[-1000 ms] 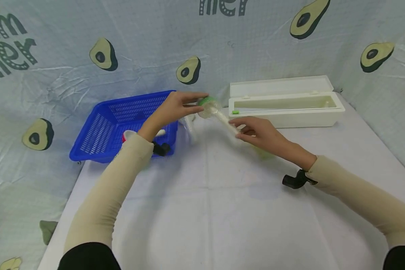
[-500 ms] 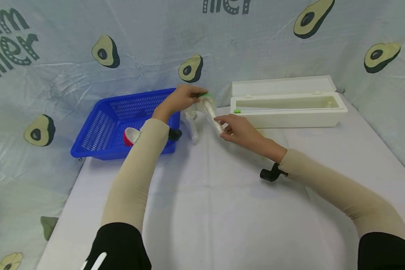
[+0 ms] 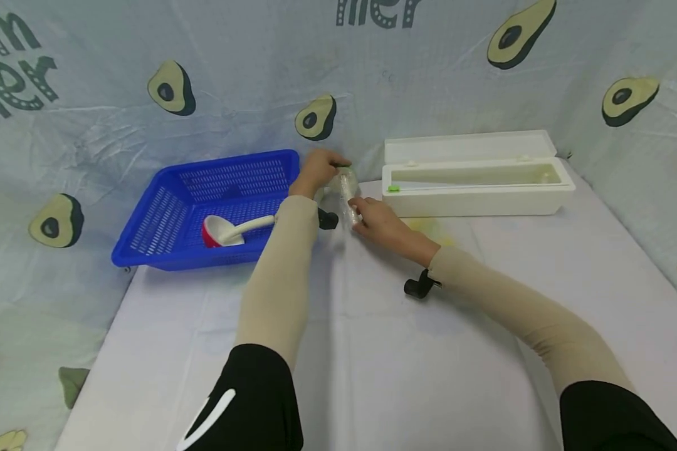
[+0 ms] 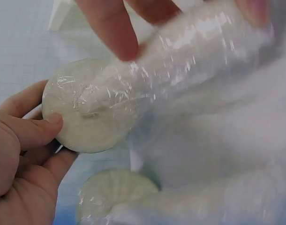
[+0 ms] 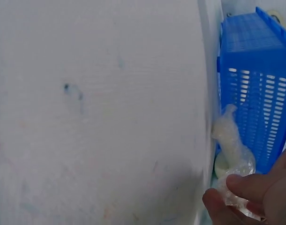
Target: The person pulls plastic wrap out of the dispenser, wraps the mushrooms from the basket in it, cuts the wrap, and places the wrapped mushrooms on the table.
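Observation:
Both hands hold a ladle wrapped in clear plastic film (image 3: pixel 346 189) at the far side of the table. My left hand (image 3: pixel 318 170) pinches the rim of its round bowl; the left wrist view shows the thumb on the wrapped face (image 4: pixel 94 122). My right hand (image 3: pixel 382 224) grips the wrapped handle between thumb and fingers. A second film-wrapped ladle (image 4: pixel 117 194) lies right beside it, next to the basket, mostly hidden by the left wrist in the head view. Its wrapped handle (image 5: pixel 229 136) shows in the right wrist view.
Left of the hands stands a blue perforated basket (image 3: pixel 132 247) with a red and white ladle (image 3: pixel 220 230) inside. A long white box (image 3: pixel 479 203) with its lid raised stands at the back right. Behind them hangs an avocado-print sheet (image 3: pixel 248 69).
Both hands have shifted with the wrapped ladle: the left to the right, the right to the left. The ladle has swung to nearly upright in the view. The basket's ladle is uncovered.

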A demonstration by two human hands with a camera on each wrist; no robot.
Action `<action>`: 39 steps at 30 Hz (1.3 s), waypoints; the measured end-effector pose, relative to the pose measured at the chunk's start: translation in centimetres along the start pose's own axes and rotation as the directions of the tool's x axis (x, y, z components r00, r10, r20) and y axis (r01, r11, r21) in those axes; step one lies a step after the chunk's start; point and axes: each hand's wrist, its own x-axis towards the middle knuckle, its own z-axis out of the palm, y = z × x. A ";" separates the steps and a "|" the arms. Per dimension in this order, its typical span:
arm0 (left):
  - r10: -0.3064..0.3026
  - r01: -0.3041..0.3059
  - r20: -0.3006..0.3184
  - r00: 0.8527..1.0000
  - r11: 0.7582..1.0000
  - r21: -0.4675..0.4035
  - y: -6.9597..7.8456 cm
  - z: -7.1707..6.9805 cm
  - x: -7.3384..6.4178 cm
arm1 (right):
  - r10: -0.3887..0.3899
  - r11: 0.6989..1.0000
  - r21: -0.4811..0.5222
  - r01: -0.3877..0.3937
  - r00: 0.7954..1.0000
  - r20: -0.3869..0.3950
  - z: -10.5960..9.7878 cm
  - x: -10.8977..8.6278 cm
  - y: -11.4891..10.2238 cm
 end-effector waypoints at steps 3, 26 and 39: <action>-0.006 0.005 -0.025 1.000 1.000 -0.027 0.0 0.8 0.2 | 0.012 1.000 0.015 -0.012 1.000 0.003 0.4 0.3 0.2; 0.049 -0.060 0.109 0.993 0.993 0.104 2.3 -3.3 -1.2 | 0.058 0.998 0.007 -0.061 0.981 0.186 -1.1 -0.5 -0.1; 0.270 -0.336 0.241 0.932 0.893 0.300 6.1 -4.5 -4.8 | -0.125 0.989 -0.056 0.135 0.979 0.158 -6.4 -4.8 0.4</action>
